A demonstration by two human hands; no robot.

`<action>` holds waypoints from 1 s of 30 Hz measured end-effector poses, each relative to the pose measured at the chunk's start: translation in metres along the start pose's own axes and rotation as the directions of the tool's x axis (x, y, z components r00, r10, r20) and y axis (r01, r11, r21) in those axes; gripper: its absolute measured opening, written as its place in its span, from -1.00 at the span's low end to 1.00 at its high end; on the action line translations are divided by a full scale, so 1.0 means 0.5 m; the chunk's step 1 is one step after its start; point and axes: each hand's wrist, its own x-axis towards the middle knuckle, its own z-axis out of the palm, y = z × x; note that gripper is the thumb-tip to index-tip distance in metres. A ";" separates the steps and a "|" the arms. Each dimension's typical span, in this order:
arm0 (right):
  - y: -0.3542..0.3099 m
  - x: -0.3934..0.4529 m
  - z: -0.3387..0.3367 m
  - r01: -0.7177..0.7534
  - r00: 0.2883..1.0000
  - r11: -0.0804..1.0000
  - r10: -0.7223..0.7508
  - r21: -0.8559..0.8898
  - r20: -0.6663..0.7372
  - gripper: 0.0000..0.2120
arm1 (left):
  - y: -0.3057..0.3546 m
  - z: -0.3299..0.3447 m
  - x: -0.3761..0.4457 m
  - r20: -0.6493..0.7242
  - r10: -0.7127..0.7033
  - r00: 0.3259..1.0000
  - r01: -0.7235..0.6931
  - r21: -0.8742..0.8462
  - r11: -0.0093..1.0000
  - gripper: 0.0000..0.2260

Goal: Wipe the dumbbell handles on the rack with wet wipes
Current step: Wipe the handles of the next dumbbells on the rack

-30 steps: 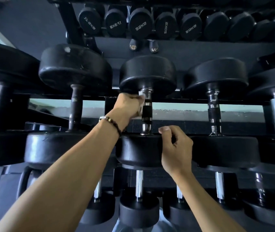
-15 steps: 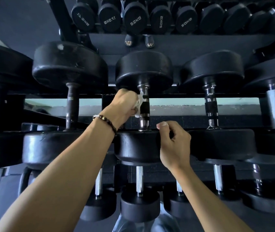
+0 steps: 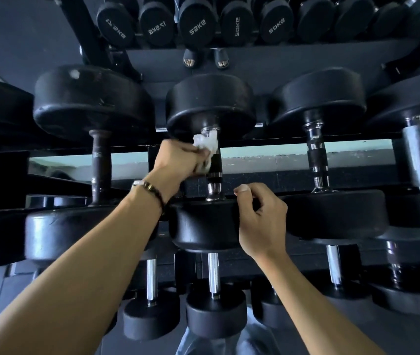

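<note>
hands: 2, left point(image 3: 177, 160) and right point(image 3: 261, 221) | wet wipe point(image 3: 205, 144): 1 | bracelet point(image 3: 150, 188): 1 | middle-row dumbbells in view: 6, edge ones cut off | bottom-row chrome handles: 5 | top-row end caps: at least 7

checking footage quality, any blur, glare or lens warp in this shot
Head view: wide-angle warp bows the rack and edge dumbbells; bright backlit strip behind the handle leaves the weights dark; left hand and wet wipe slightly soft; right hand sharp.
</note>
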 end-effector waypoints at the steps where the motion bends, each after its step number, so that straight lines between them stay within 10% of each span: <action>1: 0.000 0.000 0.000 0.008 1.000 1.000 -0.008 -0.001 -0.004 -0.64 | -0.012 -0.005 -0.012 0.044 0.005 0.999 -0.007 0.057 0.998 -0.87; 7: -0.003 -0.002 0.000 0.028 0.999 1.000 -0.028 -0.005 -0.020 -0.61 | 0.039 0.028 0.004 -0.039 0.061 0.997 -0.060 0.035 0.998 -0.68; 13: -0.007 -0.002 -0.001 0.046 0.999 0.999 -0.046 0.001 -0.023 -0.62 | -0.022 -0.015 -0.047 0.113 -0.013 0.993 -0.031 0.383 0.923 -0.75; 20: -0.003 -0.002 0.001 0.031 0.999 1.000 -0.031 -0.002 -0.017 -0.61 | 0.018 0.009 -0.011 0.048 0.066 0.997 -0.070 0.093 0.993 -0.73; 25: -0.001 0.000 0.002 0.051 0.998 0.999 -0.051 -0.002 -0.032 -0.61 | -0.017 -0.003 -0.056 0.244 -0.041 0.969 -0.042 0.326 0.944 -0.68; 30: -0.001 0.000 0.002 0.040 0.999 0.999 -0.040 0.023 -0.035 -0.62 | 0.000 0.017 -0.021 0.090 0.027 0.996 -0.035 0.095 0.995 -0.82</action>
